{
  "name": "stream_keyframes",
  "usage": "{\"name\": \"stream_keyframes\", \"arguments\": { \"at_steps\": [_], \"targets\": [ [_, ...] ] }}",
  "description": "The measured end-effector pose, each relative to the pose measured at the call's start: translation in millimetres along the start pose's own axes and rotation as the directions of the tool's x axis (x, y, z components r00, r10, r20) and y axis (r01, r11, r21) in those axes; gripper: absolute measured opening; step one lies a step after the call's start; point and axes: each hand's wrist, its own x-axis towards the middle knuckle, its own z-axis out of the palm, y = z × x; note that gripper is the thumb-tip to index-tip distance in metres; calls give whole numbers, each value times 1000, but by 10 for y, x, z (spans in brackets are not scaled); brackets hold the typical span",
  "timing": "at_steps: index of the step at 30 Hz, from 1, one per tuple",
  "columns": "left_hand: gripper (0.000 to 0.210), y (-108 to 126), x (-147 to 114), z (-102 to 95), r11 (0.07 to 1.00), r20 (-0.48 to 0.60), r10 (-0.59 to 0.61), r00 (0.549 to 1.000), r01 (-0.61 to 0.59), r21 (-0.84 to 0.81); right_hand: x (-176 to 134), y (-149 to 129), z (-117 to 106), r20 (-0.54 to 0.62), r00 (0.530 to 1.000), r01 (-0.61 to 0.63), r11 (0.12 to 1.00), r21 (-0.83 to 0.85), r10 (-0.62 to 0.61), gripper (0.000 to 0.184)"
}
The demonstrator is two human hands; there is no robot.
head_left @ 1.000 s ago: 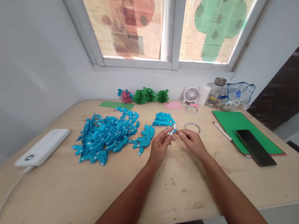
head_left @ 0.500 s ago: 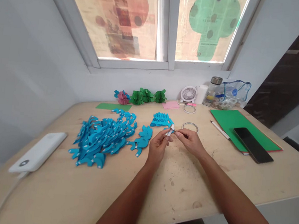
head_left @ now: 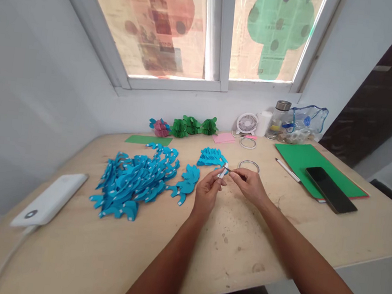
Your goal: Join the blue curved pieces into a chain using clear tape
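Note:
My left hand (head_left: 208,190) is closed in a pinch on a narrow white strip (head_left: 223,172), which sticks up past the fingertips. My right hand (head_left: 251,186) grips thin dark tweezers (head_left: 228,169), their tip at the upper part of the strip. Just behind the hands lies a row of blue cut-paper pieces (head_left: 211,156) standing close together. Left of my left hand is a small group of blue paper pieces (head_left: 187,182). A large heap of similar blue pieces (head_left: 136,178) with small white patches spreads farther left.
A white power bank (head_left: 50,199) with a cable lies at the left. Tape rolls (head_left: 249,166), a small fan (head_left: 247,123) and a glass bottle (head_left: 278,121) stand behind. Green sheets (head_left: 300,163), a phone (head_left: 331,189) and a pen (head_left: 287,170) are at the right. Green paper figures (head_left: 191,125) line the wall.
The tweezers have shifted slightly at the top of the white strip, showing more of their length. Both hands stay in nearly the same place.

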Motion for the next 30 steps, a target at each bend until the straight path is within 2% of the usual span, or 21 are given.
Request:
{"name": "stream_keyframes", "arguments": {
  "at_steps": [9,15,19,24,30],
  "targets": [
    [35,90,-36,0,1000,11,-16,1000,16,25,2,-23,-21,-62,995,-69,994,88,74,28],
    [34,25,-40,16,1000,73,-3,997,1,24,-22,-107,-17,-27,993,-108,984,139,113,26],
    [34,42,-61,46,999,93,-14,996,10,42,-17,-98,5,-56,994,-85,989,119,92,17],
    [38,61,-79,61,999,106,-27,994,22,49,-16,-77,13,-52,996,-62,991,118,69,14],
    [40,13,-60,7,991,14,-64,998,61,120,-59,-155,21,-7,1000,13,986,166,-12,15]
  ]
}}
